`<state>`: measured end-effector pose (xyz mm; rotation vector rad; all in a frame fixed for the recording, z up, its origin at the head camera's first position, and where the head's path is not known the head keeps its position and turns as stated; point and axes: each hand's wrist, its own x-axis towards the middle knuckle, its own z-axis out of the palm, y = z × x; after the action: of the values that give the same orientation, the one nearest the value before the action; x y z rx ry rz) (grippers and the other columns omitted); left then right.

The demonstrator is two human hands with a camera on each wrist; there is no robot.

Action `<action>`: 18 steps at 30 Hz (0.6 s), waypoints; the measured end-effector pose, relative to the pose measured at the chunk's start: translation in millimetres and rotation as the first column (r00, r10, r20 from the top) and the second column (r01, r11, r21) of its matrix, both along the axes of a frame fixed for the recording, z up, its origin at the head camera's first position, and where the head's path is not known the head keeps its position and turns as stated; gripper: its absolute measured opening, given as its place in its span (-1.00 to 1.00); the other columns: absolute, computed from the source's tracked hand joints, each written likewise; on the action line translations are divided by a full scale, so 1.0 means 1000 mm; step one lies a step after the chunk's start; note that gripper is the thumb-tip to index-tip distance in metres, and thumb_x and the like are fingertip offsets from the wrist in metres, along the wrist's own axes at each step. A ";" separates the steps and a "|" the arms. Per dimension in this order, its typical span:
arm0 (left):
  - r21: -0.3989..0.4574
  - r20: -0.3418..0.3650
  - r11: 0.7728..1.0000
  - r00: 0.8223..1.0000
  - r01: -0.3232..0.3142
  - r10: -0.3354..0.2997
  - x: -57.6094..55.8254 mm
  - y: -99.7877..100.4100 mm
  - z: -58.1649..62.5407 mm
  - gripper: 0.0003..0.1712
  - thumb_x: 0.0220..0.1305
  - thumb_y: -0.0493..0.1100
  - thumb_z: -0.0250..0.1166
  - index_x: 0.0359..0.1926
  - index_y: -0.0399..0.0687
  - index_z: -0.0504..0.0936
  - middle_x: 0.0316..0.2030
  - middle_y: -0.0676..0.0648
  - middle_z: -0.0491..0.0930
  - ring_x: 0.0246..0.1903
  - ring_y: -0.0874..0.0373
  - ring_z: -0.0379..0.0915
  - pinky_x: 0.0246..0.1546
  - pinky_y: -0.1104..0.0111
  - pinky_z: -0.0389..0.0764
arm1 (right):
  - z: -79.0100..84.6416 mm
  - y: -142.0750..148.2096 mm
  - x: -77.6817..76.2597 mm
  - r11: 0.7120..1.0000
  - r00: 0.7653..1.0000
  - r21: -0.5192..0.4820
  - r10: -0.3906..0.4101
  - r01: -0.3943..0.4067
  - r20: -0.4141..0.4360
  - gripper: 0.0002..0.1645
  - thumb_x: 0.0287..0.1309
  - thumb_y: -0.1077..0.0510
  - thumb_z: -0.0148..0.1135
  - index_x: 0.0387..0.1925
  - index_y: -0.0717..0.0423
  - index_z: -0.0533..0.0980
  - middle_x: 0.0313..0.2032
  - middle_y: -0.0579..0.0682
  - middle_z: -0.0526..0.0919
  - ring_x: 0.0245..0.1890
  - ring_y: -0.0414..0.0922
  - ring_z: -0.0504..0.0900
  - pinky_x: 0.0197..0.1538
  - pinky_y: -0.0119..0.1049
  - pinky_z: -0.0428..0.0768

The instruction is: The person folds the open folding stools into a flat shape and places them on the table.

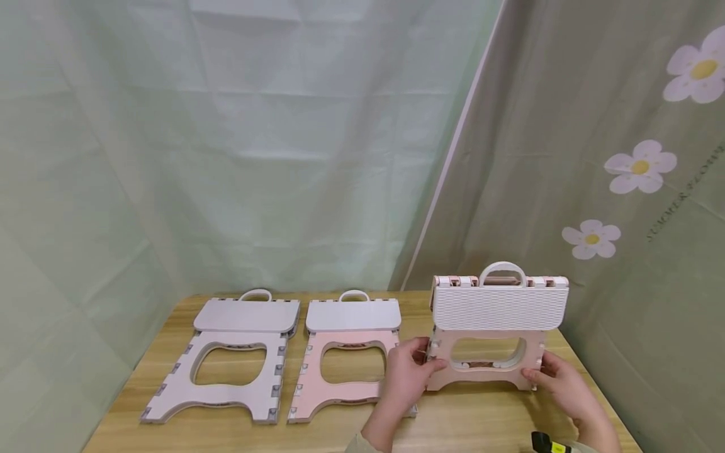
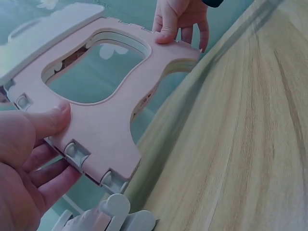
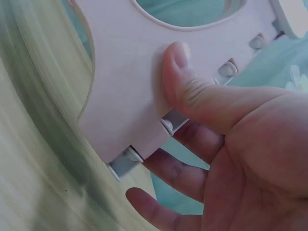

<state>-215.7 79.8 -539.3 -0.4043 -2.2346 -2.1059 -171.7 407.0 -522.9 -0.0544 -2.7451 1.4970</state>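
A folded pink and white step stool (image 1: 498, 308) stands upright at the right of the table, its white handle at the top and its textured white seat panel folded down over the pink legs. My left hand (image 1: 409, 372) grips its left leg edge, thumb on the pink front face and fingers behind. On the opposite edge my right hand (image 1: 563, 385) pinches the leg with its thumb (image 3: 175, 72) in front. In the left wrist view the stool (image 2: 103, 122) is tilted, with hinge joints along its side, and its lower edge is close over the wood.
Another pink and white folded stool (image 1: 340, 371) lies just left of my left hand. Farther left lies a white and grey folded stool (image 1: 226, 365). Behind the wooden table (image 1: 470, 421) hangs a pale green curtain (image 1: 283, 157), with a flowered grey curtain (image 1: 640, 283) at the right.
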 end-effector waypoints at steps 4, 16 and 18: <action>0.028 0.056 0.999 0.998 -0.026 0.025 0.000 0.001 -0.002 -0.56 0.13 -0.20 0.68 0.02 -0.23 0.80 -0.37 0.09 0.74 -0.37 0.29 0.64 -0.38 0.43 0.68 | 0.006 -0.002 -0.002 1.000 0.998 0.018 0.004 -0.006 0.070 -0.30 0.52 0.18 0.29 0.41 0.60 0.29 0.22 0.42 0.60 0.01 -0.29 0.63 -0.03 -0.37 0.65; -0.146 0.139 0.988 0.988 -0.041 0.062 0.006 0.003 -0.003 -0.39 0.20 0.01 0.64 0.13 -0.29 0.74 -0.33 0.15 0.65 -0.34 0.32 0.60 -0.35 0.40 0.66 | 0.011 -0.002 0.000 0.999 0.983 0.045 -0.023 0.015 0.183 -0.35 0.59 0.11 0.20 0.31 0.67 0.38 0.00 0.21 0.73 -0.14 -0.13 0.66 -0.09 -0.32 0.63; -0.189 0.151 0.981 0.986 -0.046 0.075 0.007 0.003 -0.005 -0.38 0.22 0.04 0.62 0.14 -0.29 0.73 -0.33 0.15 0.64 -0.35 0.32 0.58 -0.34 0.38 0.65 | 0.011 -0.001 0.000 0.999 0.978 0.051 -0.029 0.019 0.207 -0.35 0.60 0.06 0.19 0.27 0.66 0.42 -0.09 0.12 0.74 -0.16 -0.11 0.65 -0.10 -0.31 0.62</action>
<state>-208.9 82.5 -544.4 -0.1786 -2.5066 -1.9721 -171.6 405.7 -512.0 -0.2571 -2.9269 1.4977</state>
